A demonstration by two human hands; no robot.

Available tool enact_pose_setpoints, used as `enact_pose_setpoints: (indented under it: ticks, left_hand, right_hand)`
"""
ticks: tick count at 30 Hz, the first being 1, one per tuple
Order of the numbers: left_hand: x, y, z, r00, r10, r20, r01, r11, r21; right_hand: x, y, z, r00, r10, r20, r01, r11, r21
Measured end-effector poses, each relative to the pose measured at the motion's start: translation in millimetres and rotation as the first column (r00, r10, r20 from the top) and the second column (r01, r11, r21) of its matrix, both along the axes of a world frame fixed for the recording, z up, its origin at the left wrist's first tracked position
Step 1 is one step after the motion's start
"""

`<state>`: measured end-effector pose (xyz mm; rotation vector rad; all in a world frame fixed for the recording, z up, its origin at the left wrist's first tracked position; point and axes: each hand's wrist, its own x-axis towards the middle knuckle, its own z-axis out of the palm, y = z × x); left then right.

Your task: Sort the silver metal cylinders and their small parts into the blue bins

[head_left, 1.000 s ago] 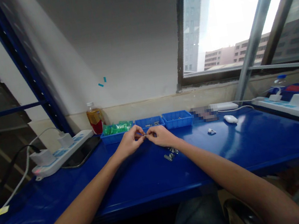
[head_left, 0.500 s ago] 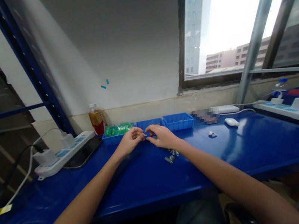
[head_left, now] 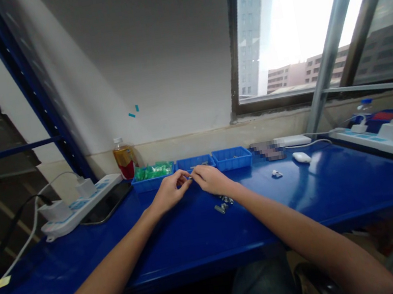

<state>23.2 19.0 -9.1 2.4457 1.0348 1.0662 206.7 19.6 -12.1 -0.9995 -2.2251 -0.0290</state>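
Observation:
My left hand point(head_left: 169, 192) and my right hand point(head_left: 210, 179) meet above the blue table point(head_left: 180, 234), fingertips pinched together on a tiny metal part point(head_left: 189, 177) between them. Both hands are closed in a pinch. Under my right wrist lies a small heap of metal parts point(head_left: 223, 204). Just behind the hands stand three blue trays: one with green packets point(head_left: 151, 172), a middle one point(head_left: 194, 162), and a right one point(head_left: 232, 157).
A drink bottle point(head_left: 124, 158), a dark phone point(head_left: 107, 206) and a white power strip point(head_left: 77, 206) sit at the left. A white mouse point(head_left: 301, 156), a small white earbud point(head_left: 277, 173) and another power strip point(head_left: 378, 140) are at the right, under the window.
The hands stay pinched together in nearly the same spot; the fingers shift slightly. The view has swayed a little.

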Motion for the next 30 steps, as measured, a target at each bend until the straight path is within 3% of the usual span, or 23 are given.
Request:
enact_pose_setpoints:
  ticks: [5,14,16,18,21,23,26,30]
  left_hand:
    - [-1,1,0.5,0.996,0.085,0.031,-0.083,0.995,-0.061]
    - [2,2,-3.0,0.996,-0.035,0.086,0.053,0.976,-0.212]
    - [5,-1,-4.6,0.996,-0.087,-0.022,0.081,0.976,-0.204]
    - [9,-7,-6.6,0.980,-0.118,-0.161,0.094,0.984,-0.151]
    - [14,-14,-10.4,0.956,-0.123,-0.266,0.123,0.992,-0.017]
    - [18,-16,-12.6,0.950,-0.120,-0.290,0.149,0.986,0.079]
    - [22,-14,-14.5,0.933,-0.132,-0.335,0.194,0.968,0.161]
    - [36,0,-16.5,0.895,-0.169,-0.414,0.255,0.953,0.163]
  right_hand:
    - [1,-2,0.4,0.998,0.031,-0.050,-0.030,0.999,0.012]
    - [3,-4,8.4,0.996,0.067,-0.050,-0.062,0.994,0.091]
    - [15,2,14.4,0.996,-0.004,-0.089,0.013,0.994,0.106]
    - [36,12,18.8,0.973,-0.169,-0.155,0.190,0.973,0.129]
    - [75,27,18.8,0.868,-0.442,-0.227,0.476,0.871,0.123]
    - [95,34,15.7,0.783,-0.558,-0.275,0.597,0.799,0.077]
    - [104,37,11.4,0.714,-0.615,-0.335,0.652,0.758,-0.003]
    - [84,33,9.9,0.783,-0.510,-0.357,0.557,0.830,0.038]
